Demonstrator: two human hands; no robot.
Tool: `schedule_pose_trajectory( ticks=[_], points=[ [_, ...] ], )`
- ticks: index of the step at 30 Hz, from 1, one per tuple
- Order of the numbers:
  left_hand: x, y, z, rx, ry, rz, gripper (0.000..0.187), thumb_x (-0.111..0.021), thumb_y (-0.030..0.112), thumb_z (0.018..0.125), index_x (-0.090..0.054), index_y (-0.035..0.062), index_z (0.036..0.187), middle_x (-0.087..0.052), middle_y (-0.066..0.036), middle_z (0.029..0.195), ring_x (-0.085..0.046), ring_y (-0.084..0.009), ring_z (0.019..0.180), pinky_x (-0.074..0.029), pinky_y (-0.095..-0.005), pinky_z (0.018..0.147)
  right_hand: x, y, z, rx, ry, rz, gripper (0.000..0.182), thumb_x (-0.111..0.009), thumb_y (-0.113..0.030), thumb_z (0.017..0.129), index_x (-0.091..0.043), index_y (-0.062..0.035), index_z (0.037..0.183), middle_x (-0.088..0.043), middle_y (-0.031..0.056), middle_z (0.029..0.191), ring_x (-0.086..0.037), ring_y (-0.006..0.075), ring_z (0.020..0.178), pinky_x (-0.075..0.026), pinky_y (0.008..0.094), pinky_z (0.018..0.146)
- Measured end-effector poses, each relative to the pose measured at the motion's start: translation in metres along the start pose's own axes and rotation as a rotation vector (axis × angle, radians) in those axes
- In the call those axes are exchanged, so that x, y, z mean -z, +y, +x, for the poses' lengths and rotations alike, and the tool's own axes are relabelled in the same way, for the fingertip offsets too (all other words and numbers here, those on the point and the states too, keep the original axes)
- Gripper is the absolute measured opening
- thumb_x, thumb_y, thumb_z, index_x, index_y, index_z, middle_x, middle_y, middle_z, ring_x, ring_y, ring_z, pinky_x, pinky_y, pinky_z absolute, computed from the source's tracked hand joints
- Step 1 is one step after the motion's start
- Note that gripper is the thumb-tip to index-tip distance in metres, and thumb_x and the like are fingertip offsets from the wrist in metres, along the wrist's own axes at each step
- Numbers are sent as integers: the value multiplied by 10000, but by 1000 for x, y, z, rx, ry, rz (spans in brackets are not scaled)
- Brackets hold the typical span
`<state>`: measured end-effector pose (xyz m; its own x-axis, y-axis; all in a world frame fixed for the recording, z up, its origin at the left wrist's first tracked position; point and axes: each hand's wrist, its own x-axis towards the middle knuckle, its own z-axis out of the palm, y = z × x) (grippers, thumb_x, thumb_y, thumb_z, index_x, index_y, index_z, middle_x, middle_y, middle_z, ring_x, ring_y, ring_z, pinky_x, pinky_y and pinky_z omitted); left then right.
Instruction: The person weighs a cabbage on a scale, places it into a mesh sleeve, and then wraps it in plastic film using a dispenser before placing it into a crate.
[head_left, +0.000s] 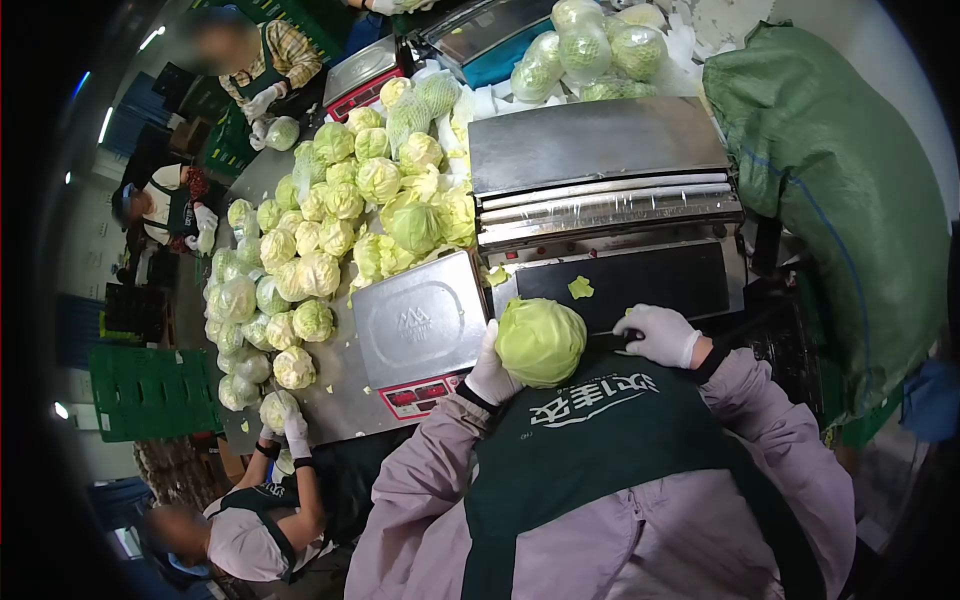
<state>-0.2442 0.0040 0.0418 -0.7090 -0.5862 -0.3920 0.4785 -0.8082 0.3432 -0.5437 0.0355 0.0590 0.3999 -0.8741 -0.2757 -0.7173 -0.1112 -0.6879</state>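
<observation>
My gloved left hand (492, 370) is curved round the side of a pale green cabbage (541, 342), held in front of my apron. My right hand (660, 335), in a white glove, is at the front edge of a film wrapping machine (605, 215). Its fingers are curled, and whatever is in them is too hidden to make out. A torn cabbage leaf (580, 288) lies on the machine's black plate (640, 285). Left of the cabbage stands a weighing scale (420, 315) with a bare metal top and a red front.
Many cabbages (310, 235), some in net or film, cover the steel table (345, 385). Wrapped cabbages (590, 50) are piled behind the machine. A bulky green sack (840, 210) stands at right. Co-workers handle cabbages at left, one person's hands (292, 425) at the near corner. Green crates (150, 390) are beyond.
</observation>
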Motion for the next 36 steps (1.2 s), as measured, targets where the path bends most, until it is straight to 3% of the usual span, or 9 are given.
schedule_pose_trajectory(
  ticks=[3, 9, 13, 17, 21, 23, 25, 29, 36],
  points=[
    [-11, 1, 2, 6, 60, -72, 804, -342, 716, 867, -347, 128, 1416, -433, -123, 1403, -459, -284, 1264, -398, -475, 1032, 1, -14, 22, -52, 222, 323, 205, -620, -161, 815, -659, -99, 1006, -611, 88, 905, -594, 267, 866, -484, 370, 782],
    [-30, 4, 4, 8, 46, -276, 705, -303, 639, 909, -400, 120, 1377, -462, -158, 1363, -484, -355, 1214, -410, -563, 992, -44, -5, 59, 71, 451, -250, 491, -658, -166, 768, -517, -69, 1229, -518, 168, 1202, -491, 354, 1072, -441, 418, 906],
    [-28, 11, 1, 21, -76, -327, 845, -269, 745, 858, -348, 115, 1416, -401, -167, 1411, -458, -348, 1246, -415, -487, 1012, -48, -19, 50, 125, -278, 375, 266, -619, -240, 845, -670, -56, 1030, -659, 179, 971, -615, 351, 929, -473, 387, 880],
    [-32, 16, -1, -142, -19, -238, 707, -355, 629, 900, -381, 117, 1387, -434, -149, 1388, -473, -341, 1224, -425, -486, 996, -24, -40, 54, -4, 81, 496, 339, -614, -242, 889, -618, -46, 1165, -679, 114, 947, -651, 220, 878, -497, 324, 821],
    [-53, 19, 11, -275, 0, -368, 666, -460, 524, 916, -317, 111, 1418, -382, -131, 1428, -424, -317, 1273, -403, -478, 1018, 3, -70, 55, 236, 18, 1124, 723, -643, -243, 901, -233, 21, 1435, -442, 109, 1350, -424, 188, 1253, -331, 317, 1060],
    [-57, 20, 17, -319, -29, -374, 662, -506, 474, 919, -294, 108, 1429, -367, -125, 1438, -408, -308, 1289, -396, -476, 1025, 3, -70, 59, 238, 48, 1131, 752, -659, -243, 889, -219, 18, 1439, -418, 104, 1369, -407, 185, 1266, -320, 323, 1069],
    [-64, 26, 26, -471, 102, 440, 685, -578, 366, 911, -246, 107, 1452, -362, -121, 1436, -392, -294, 1305, -390, -464, 1035, 17, -61, 58, 260, 116, 1193, 795, -701, -250, 855, -228, 7, 1439, -404, 90, 1380, -397, 184, 1272, -315, 330, 1075],
    [-81, 48, 29, -352, 149, 331, 690, -617, 200, 902, -222, 75, 1455, -398, -113, 1393, -452, -235, 1250, -439, -392, 998, 36, -48, 58, 278, 137, 1085, 766, -671, -228, 877, -219, 5, 1450, -418, 96, 1372, -439, 180, 1232, -350, 318, 1046],
    [-68, 69, 51, -223, -126, -295, 859, -578, 647, 794, -313, 130, 1427, -359, -146, 1448, -366, -350, 1324, -341, -569, 1061, 35, -8, 60, -23, 162, 1146, 470, -498, -319, 971, -443, -23, 1333, -595, 116, 1140, -621, 196, 919, -499, 300, 796]
  ],
)
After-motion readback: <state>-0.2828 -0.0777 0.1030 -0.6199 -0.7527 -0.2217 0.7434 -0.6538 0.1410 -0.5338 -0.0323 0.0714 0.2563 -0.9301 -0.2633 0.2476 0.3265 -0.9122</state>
